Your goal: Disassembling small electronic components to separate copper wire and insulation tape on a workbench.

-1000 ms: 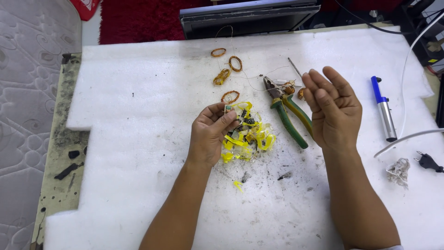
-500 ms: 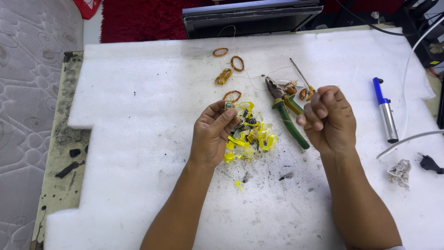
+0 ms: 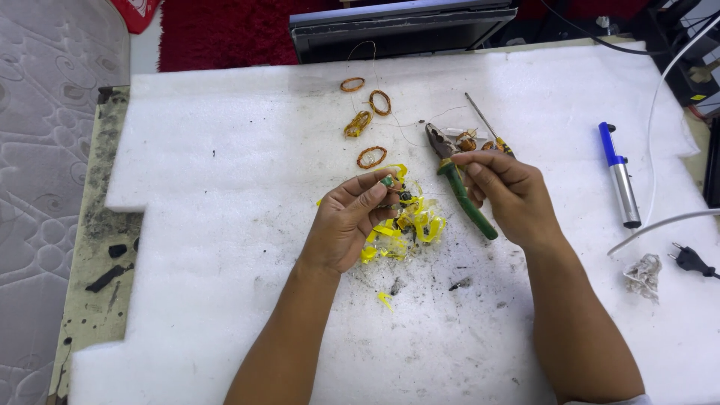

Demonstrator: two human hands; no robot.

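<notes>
My left hand (image 3: pixel 346 221) pinches a small green part (image 3: pixel 386 181) between thumb and fingers, just above a heap of yellow tape scraps (image 3: pixel 411 225). My right hand (image 3: pixel 510 196) hovers to its right with the fingertips pinched together; I see nothing between them. Under that hand lie green-handled pliers (image 3: pixel 466 201), their jaws pointing away from me. Several small coils of copper wire (image 3: pixel 371 157) lie just beyond both hands.
All of it rests on a white foam sheet (image 3: pixel 225 150) dusted with dark grit. A thin screwdriver (image 3: pixel 484 124) lies past the pliers. To the right are a blue-and-silver desoldering pump (image 3: pixel 621 176), a white cable (image 3: pixel 660 223), a black plug (image 3: pixel 690 261) and a crumpled scrap (image 3: pixel 643 274). A dark screen (image 3: pixel 405 30) stands at the far edge.
My right hand went from an open raised palm to a fist, then lowered with fingertips pinched over the pliers. My left hand kept the small part and barely moved.
</notes>
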